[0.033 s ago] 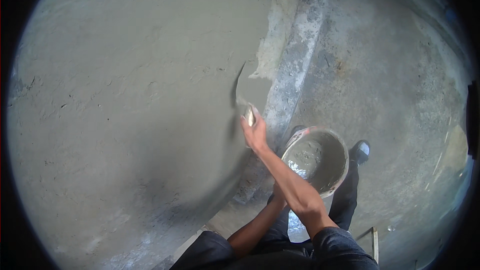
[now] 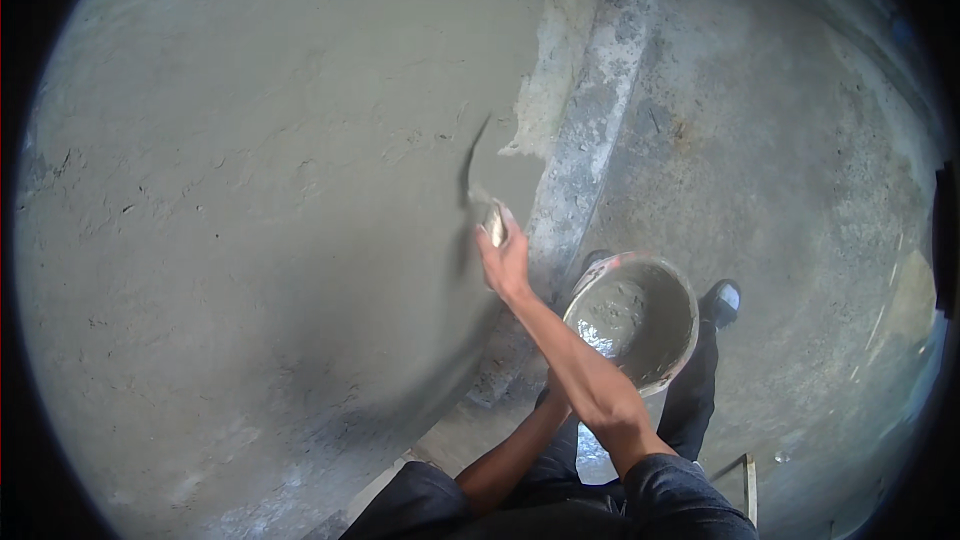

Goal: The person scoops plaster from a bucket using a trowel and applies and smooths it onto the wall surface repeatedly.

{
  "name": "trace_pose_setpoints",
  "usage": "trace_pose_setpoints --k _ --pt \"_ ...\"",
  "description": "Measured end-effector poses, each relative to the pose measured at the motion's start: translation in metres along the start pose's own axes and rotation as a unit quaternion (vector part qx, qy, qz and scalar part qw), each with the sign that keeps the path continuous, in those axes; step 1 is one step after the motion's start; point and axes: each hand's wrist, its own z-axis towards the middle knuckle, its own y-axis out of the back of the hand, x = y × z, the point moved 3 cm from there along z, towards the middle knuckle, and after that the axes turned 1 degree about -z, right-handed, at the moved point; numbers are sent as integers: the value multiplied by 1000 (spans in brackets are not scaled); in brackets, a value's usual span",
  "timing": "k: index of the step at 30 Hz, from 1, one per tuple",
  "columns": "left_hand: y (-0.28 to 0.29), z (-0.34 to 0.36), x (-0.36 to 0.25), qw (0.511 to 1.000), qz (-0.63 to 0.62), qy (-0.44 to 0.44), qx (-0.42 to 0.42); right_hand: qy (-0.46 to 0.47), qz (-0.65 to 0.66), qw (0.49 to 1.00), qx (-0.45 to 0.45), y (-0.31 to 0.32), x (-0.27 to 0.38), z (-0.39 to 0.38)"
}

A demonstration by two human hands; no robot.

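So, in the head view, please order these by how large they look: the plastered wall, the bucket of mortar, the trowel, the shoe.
1. Plastered wall, largest by far.
2. Bucket of mortar.
3. Trowel and shoe look close in size; the shoe lies farther from the camera, so I leave them unranked.

Both forearms are bare, with dark sleeves pushed up and bunched at the elbows; the cloth looks dark navy or charcoal and creased. The right hand is bare, without a glove; the left hand is hidden behind the right forearm. The legs wear dark trousers. One dark shoe shows, with a pale patch on its toe.
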Motion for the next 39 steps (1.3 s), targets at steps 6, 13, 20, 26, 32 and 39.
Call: trace_pose_setpoints --k 6,13,20,26,32,39 --pt "31 -23 -39 957 -236 120 121 154 -5 986 65 -21 64 -31" --pt "69 -25 -66 901 -370 180 139 71 20 996 48 -14 45 -56" --pt "61 -24 -71 873 -435 196 100 155 -62 984 58 -19 0 -55" --pt "34 -27 -6 843 -481 199 137 137 -50 985 91 -14 4 -91" --pt "10 -20 8 847 -473 151 193 15 31 999 -15 -20 23 -32" --pt "13 -25 -24 879 -449 82 139 137 8 984 109 -8 67 -55"
